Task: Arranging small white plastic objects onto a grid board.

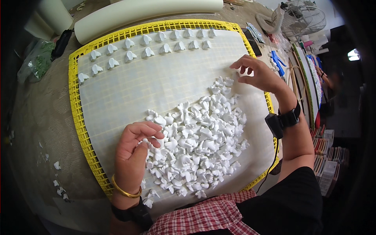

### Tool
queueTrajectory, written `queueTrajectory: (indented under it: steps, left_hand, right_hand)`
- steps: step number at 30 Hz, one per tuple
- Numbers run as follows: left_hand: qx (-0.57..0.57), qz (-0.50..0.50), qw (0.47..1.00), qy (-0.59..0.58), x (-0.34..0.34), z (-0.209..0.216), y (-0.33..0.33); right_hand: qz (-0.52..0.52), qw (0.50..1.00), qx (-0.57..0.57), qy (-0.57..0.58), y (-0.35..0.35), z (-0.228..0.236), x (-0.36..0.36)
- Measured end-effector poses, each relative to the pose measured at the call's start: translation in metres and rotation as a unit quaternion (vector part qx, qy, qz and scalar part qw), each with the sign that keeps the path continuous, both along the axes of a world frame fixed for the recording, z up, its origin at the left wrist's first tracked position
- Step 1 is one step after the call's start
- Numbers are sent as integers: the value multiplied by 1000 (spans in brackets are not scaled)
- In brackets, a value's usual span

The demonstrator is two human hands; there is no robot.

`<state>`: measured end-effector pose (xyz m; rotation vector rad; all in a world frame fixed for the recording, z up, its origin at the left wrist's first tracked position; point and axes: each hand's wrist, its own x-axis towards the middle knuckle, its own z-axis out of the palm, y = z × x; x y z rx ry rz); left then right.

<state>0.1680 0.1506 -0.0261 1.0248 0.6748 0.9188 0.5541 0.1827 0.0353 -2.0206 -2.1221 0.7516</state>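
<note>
A large heap of small white moulded pieces (196, 145), lobed like petals or little winged insects, lies on a pale sheet (113, 98) over a yellow grid-edged tray (77, 113). Similar white pieces (148, 52) stand in two spaced rows along the tray's far side. My left hand (135, 143) is at the heap's left edge, fingers curled; a bit of white shows at its thumb tip, seemingly a piece in its pinch. Above the heap's far right end hovers my right hand (258, 74), its thumb and bent fingers apart, with nothing clearly held.
Behind the tray lies a long cream roll (149, 15). A clear bag of green material (41, 56) sits at far left, and loose white scraps (57, 165) lie on the left surface. Right of the tray are a dark phone-like slab (252, 43), a blue tool (278, 62) and a fan (299, 18).
</note>
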Motion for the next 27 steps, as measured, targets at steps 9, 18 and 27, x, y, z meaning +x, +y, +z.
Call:
queueTrajectory:
  steps: [9, 18, 27]
  left_hand:
    - [-24, 10, 1000, 5, 4, 6, -2]
    - [-23, 7, 1000, -12, 1, 2, -1]
    - [-60, 14, 997, -43, -2, 5, 1]
  right_hand:
    - [-37, 996, 83, 13, -12, -34, 6]
    - [-39, 961, 274, 0, 56, -54, 3]
    - [-46, 967, 247, -31, 73, -65, -4]
